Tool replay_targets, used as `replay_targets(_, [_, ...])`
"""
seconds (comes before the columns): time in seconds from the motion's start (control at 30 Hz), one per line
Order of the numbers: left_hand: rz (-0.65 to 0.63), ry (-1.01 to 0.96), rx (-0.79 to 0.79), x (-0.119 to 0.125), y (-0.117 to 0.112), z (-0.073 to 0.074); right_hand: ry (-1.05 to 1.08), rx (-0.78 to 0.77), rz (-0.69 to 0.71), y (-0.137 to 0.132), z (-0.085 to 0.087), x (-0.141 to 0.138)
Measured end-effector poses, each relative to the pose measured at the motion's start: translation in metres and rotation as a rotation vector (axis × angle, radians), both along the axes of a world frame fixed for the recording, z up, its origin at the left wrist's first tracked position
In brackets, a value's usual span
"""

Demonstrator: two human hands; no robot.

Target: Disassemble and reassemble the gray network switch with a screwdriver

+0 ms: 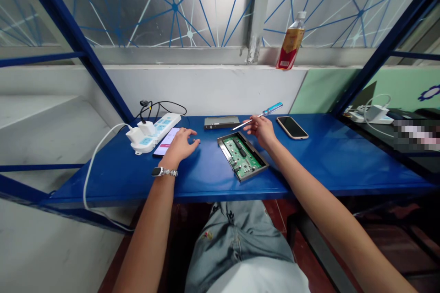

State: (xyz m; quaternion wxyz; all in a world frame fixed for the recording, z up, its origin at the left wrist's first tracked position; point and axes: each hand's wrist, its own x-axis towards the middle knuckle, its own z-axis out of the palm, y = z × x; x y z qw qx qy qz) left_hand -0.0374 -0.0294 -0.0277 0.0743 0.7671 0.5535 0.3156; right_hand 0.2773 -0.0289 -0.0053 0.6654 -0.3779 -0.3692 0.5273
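A shallow, open-topped rectangular casing of grey metal lies on the glossy blue desktop, between the two hands and near the front edge. It contains a green printed circuit board, exposed from above. On the windowsill stands a clear plastic bottle with a white cap and a red-and-gold label; its contents cannot be told.

The casing sits at a slant, its walls forming a low rim around the board. The board bears elongated black components near its centre and small parts, some pale, toward the front.

The right hand, at the casing's far right side, has its fingers closed around a slim screwdriver with a translucent blue handle and metal shaft. The handle points up and away; the tip lies near the casing's far edge, contact being uncertain.

The left hand is poised beside a smartphone with a lit screen, fingers bent; a dark speck shows at the fingertips, and whether they grip it cannot be told.

Behind the casing rests a flat grey metal unit.
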Motion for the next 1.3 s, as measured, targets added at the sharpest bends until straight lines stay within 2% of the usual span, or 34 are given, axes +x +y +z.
replay_targets(0.23, [-0.053,0.054,-0.022,0.001,0.010,-0.012,-0.001,-0.002,0.002,-0.002,0.001,-0.003])
replay_targets(0.57, [-0.055,-0.001,0.001,0.005,0.016,-0.016,-0.018,-0.016,0.007,-0.004,0.000,-0.005])
replay_targets(0.73, [-0.022,0.005,-0.046,0.005,0.014,-0.013,-0.043,-0.008,0.012,-0.004,0.000,-0.004])
replay_targets(0.9, [-0.001,0.035,-0.070,0.009,0.000,-0.001,-0.133,0.002,-0.052,-0.002,0.000,-0.001])
replay_targets(1.0, [-0.023,0.038,0.059,0.021,-0.011,0.009,-0.267,0.037,-0.135,0.001,-0.003,0.008])
replay_targets(1.07, [-0.092,-0.007,0.104,0.036,-0.014,0.013,-0.404,0.039,-0.155,0.002,-0.006,0.017])
replay_targets(1.17, [-0.234,-0.029,-0.013,0.060,-0.007,0.017,-0.757,0.006,-0.096,-0.001,-0.009,0.033])
replay_targets(1.3, [-0.312,0.104,-0.131,0.082,0.017,0.018,-1.268,-0.043,-0.073,-0.010,-0.013,0.044])
